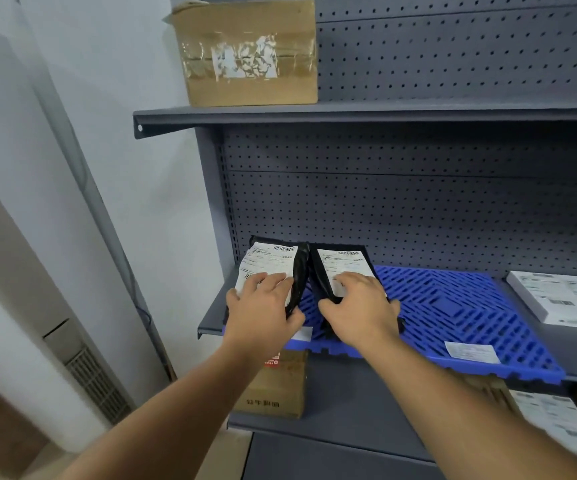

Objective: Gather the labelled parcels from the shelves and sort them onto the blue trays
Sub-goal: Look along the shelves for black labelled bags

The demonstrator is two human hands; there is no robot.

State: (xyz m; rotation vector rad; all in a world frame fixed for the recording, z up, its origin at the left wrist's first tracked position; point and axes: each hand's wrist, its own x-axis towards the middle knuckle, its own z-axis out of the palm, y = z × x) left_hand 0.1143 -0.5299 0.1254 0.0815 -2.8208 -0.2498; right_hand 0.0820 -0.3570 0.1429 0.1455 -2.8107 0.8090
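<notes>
- Nearest me, my left hand (262,303) lies palm down with fingers spread on the left black parcel (269,271); thumb hooks its right edge.
- At 3 o'clock of it, my right hand (358,308) presses flat on the right black parcel (340,271), thumb curled around its near corner.
- Both parcels lie side by side, touching, at the blue tray's (453,306) 9 o'clock end, labels up.
- Farther off at 3 o'clock, a white parcel (560,297) rests on the grey shelf (210,322).
- Farthest, at 12 o'clock, a cardboard box (249,53) sits one shelf above.

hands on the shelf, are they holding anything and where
Each hand holds a black parcel by its near end: left hand on the left parcel, right hand on the right parcel.
</notes>
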